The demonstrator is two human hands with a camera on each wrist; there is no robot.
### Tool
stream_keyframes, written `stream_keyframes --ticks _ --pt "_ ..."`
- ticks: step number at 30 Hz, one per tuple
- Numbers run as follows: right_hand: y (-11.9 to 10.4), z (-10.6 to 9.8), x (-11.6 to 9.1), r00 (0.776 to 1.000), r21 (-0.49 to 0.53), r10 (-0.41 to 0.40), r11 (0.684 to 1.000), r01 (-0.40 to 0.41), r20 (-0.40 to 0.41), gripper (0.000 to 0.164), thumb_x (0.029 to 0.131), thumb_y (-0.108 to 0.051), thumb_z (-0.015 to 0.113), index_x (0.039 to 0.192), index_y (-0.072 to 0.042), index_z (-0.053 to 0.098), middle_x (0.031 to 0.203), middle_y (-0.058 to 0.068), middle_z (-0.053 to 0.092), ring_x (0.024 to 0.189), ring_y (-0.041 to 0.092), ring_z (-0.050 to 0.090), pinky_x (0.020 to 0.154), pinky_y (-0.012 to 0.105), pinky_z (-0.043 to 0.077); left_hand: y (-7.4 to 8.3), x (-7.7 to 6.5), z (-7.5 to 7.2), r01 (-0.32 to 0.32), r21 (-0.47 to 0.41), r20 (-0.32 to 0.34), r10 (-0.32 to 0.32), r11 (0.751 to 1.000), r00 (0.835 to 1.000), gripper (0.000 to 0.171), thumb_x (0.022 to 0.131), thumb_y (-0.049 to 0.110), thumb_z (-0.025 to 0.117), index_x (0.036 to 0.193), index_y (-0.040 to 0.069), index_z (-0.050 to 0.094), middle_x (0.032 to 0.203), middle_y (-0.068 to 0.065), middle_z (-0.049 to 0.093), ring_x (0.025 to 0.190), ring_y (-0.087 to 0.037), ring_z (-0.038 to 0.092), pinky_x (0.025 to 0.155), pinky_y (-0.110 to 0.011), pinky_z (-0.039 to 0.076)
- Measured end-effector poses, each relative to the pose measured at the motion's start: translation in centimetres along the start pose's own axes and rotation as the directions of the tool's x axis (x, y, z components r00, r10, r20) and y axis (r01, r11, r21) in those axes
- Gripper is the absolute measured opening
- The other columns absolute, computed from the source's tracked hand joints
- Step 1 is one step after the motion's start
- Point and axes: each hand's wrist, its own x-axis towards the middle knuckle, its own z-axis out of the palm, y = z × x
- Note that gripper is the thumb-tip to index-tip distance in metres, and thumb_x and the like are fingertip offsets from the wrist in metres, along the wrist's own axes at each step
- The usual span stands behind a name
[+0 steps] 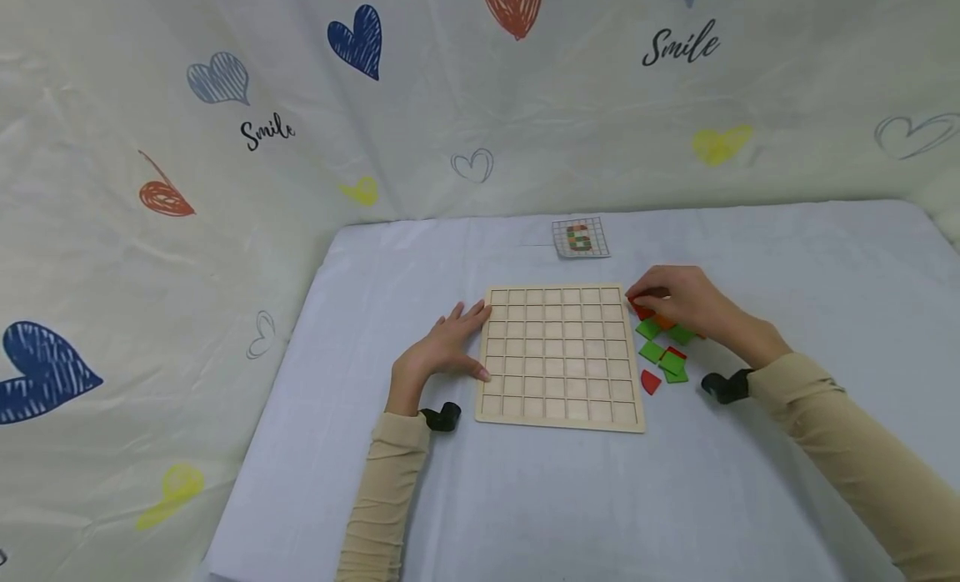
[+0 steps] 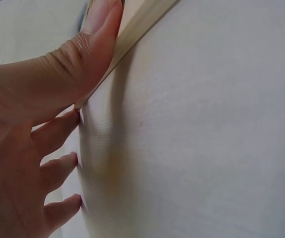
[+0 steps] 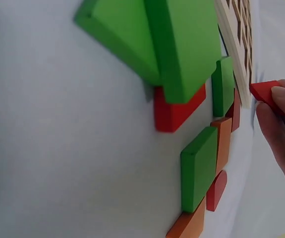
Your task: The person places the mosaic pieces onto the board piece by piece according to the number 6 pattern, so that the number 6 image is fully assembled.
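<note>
Your right hand [image 1: 686,300] pinches a red piece [image 3: 264,90] near the upper right corner of the board [image 1: 558,357], mid-frame; your left hand [image 1: 444,346], spread, touches its left edge. Green pieces [image 1: 651,352] lie just right; the card [image 1: 581,238] at upper centre probably shows a coloured pattern.

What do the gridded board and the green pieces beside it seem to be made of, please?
The gridded board looks like bare, matte wood, judging by its pale tan colour, though no grain is clear. The green pieces may be painted wood or plastic: their even colour and thick, crisp edges fit either. Their finish looks smooth, with no sharp highlights.
</note>
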Motion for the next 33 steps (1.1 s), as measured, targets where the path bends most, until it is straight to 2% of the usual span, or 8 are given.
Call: stream_keyframes --ticks 3,8,16,24,29,33 --pt "-0.3 0.1 0.4 0.999 0.008 -0.050 0.999 0.050 0.011 0.014 0.090 0.001 0.076 0.103 0.000 0.079 0.096 0.007 0.075 0.084 0.021 0.070 0.080 0.037 0.063 -0.1 0.0 0.0 0.000 -0.005 -0.001 0.000 1.000 1.000 0.116 0.077 0.028 0.092 0.166 0.016 0.018 0.174 0.000 0.010 0.161 -0.030 -0.003 0.131 -0.052 0.003" --pt "-1.2 0.1 1.1 0.995 0.031 -0.084 0.996 0.083 0.043 0.016 0.089 0.005 0.074 0.104 0.000 0.079 0.097 0.006 0.074 0.080 0.017 0.068 0.077 0.031 0.062 -0.2 0.1 0.1 0.006 0.010 0.001 -0.006 1.000 1.000 0.116 0.079 0.028 0.091 0.167 0.017 0.015 0.175 0.001 0.008 0.161 -0.030 -0.004 0.131 -0.051 0.002" --pt "-2.3 0.5 2.6 0.992 0.063 -0.069 0.996 0.062 0.108 0.014 0.089 0.004 0.074 0.103 0.000 0.078 0.098 0.007 0.075 0.090 0.023 0.071 0.085 0.045 0.062 0.0 0.0 -0.2 0.000 -0.009 -0.006 0.000 1.000 1.000 0.116 0.077 0.028 0.092 0.166 0.016 0.018 0.174 0.000 0.010 0.161 -0.030 -0.003 0.131 -0.051 0.002" --pt "-3.0 1.7 4.1 0.983 0.077 -0.089 0.994 0.077 0.163 0.008 0.090 0.000 0.076 0.097 -0.005 0.078 0.093 0.003 0.075 0.084 0.017 0.064 0.077 0.034 0.057 -0.4 0.4 -0.1 0.004 -0.002 -0.003 -0.004 1.000 1.000 0.118 0.077 0.030 0.092 0.167 0.018 0.016 0.174 0.003 0.008 0.161 -0.027 -0.005 0.131 -0.050 0.002" --pt "-3.6 2.6 4.8 0.977 0.092 -0.089 0.993 0.072 0.195 0.007 0.091 -0.001 0.076 0.097 -0.005 0.078 0.095 0.004 0.077 0.085 0.017 0.066 0.079 0.036 0.057 -0.8 0.7 0.4 0.027 0.006 0.011 -0.028 1.000 1.000 0.120 0.076 0.032 0.092 0.167 0.022 0.015 0.174 0.007 0.006 0.161 -0.023 -0.007 0.131 -0.047 0.000" --pt "-3.9 3.1 5.4 0.973 0.085 -0.085 0.994 0.068 0.214 0.006 0.091 -0.001 0.075 0.096 -0.003 0.078 0.093 0.005 0.077 0.082 0.016 0.065 0.077 0.037 0.057 -0.6 0.4 0.4 0.006 -0.004 -0.002 -0.006 1.000 1.000 0.117 0.077 0.028 0.092 0.167 0.017 0.017 0.174 0.002 0.009 0.161 -0.027 -0.004 0.131 -0.050 0.001"
